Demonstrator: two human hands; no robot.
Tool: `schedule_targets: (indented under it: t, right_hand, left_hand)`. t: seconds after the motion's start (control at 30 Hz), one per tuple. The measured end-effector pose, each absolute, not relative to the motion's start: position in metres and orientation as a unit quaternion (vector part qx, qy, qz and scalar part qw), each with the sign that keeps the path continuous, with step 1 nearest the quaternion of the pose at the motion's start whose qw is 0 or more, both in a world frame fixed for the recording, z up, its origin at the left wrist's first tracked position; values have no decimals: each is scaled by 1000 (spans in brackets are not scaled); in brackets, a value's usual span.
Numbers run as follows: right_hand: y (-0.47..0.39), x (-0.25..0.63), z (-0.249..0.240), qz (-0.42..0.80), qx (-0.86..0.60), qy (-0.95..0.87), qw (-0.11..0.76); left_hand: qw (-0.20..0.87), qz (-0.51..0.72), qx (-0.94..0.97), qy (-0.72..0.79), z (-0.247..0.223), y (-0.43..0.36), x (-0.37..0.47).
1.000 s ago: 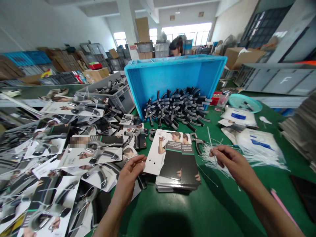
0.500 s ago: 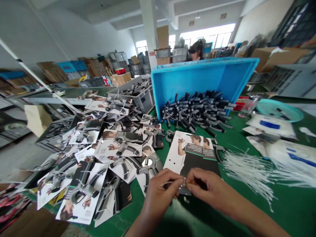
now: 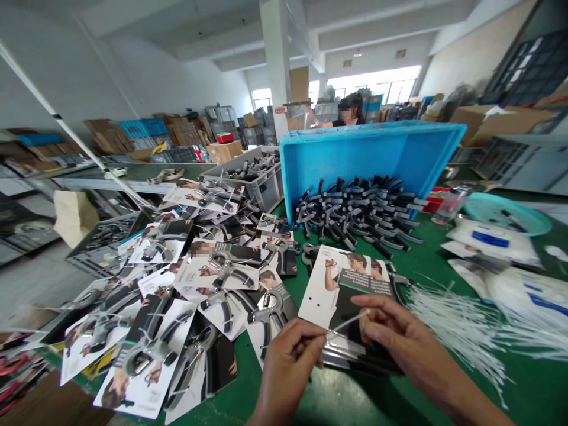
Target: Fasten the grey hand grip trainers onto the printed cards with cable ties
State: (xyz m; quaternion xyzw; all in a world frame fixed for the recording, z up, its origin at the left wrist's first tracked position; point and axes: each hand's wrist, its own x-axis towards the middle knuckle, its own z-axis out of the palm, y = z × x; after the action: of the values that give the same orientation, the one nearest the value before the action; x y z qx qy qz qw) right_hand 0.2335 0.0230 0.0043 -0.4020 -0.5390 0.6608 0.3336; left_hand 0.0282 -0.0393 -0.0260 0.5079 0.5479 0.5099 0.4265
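Note:
My left hand [image 3: 293, 361] is closed in a pinch at the near edge of the stacked cards, gripping one end of a thin white cable tie [image 3: 346, 323]. The tie slants up to the fingertips of my right hand [image 3: 403, 340], whose thumb and curled fingers hold its other end. Beneath both hands lies a stack of printed backing cards [image 3: 320, 284], white and black, with two small holes visible. Left of my hands, hand grip strengtheners [image 3: 144, 358] are fastened onto cards with white ties. Loose cable ties [image 3: 457, 331] form a pile right of my right hand.
A tipped blue crate [image 3: 373, 154] spills black-and-grey hand grips [image 3: 359, 213] onto the green table [image 3: 248, 396]. Behind the carded pile stands a grey crate [image 3: 266, 189]. Plastic bags [image 3: 492, 239] and a turquoise tray [image 3: 532, 222] lie at right. Another person [image 3: 350, 112] is behind the blue crate.
My hands were close together over the cards' near edge. My right hand has moved right, away from my left, and the cable tie now shows stretched between them. The view has tilted slightly up.

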Motion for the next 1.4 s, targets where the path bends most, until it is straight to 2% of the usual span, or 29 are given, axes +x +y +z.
schedule_targets:
  t: [0.13, 0.23, 0.33, 0.4, 0.47, 0.53, 0.67, 0.73, 0.9, 1.03, 1.23, 1.4]
  right_hand:
    - [6, 207, -9, 725, -344, -466, 372]
    - [1, 207, -16, 679, -382, -477, 407]
    - [6, 222, -16, 646, -430, -450, 443]
    - [12, 231, -14, 644, -440, -399, 483]
    - [17, 237, -11, 637, -440, -362, 519]
    - [19, 241, -10, 632, -440, -348, 535]
    - [17, 253, -9, 637, -434, -379, 511]
    - [21, 261, -3, 629, -431, -410, 501]
    - [62, 251, 27, 525, -387, -501, 569]
    - [99, 217, 26, 514, -346, -566, 544]
    - [115, 197, -19, 541, -362, -567, 504]
    - [102, 203, -9, 484, -375, -593, 523]
  left_hand:
    - [258, 543, 641, 477, -20, -45, 44]
    - [261, 549, 643, 466, -26, -41, 40]
    - [263, 587, 460, 612, -43, -22, 23]
    - [326, 585, 337, 661, -57, -7, 14]
    - [450, 552, 316, 626, -69, 5, 13]
    - [521, 531, 326, 583, -74, 12, 18]
    - [509, 557, 307, 580, -60, 26, 16]
    - [502, 532, 357, 581, -46, 38, 4]
    - [545, 441, 466, 540, -22, 76, -27]
    - [578, 462, 425, 521, -32, 80, -26]
    - [630, 536, 302, 474, -55, 48, 1]
    - [612, 597, 255, 451, -50, 39, 11]
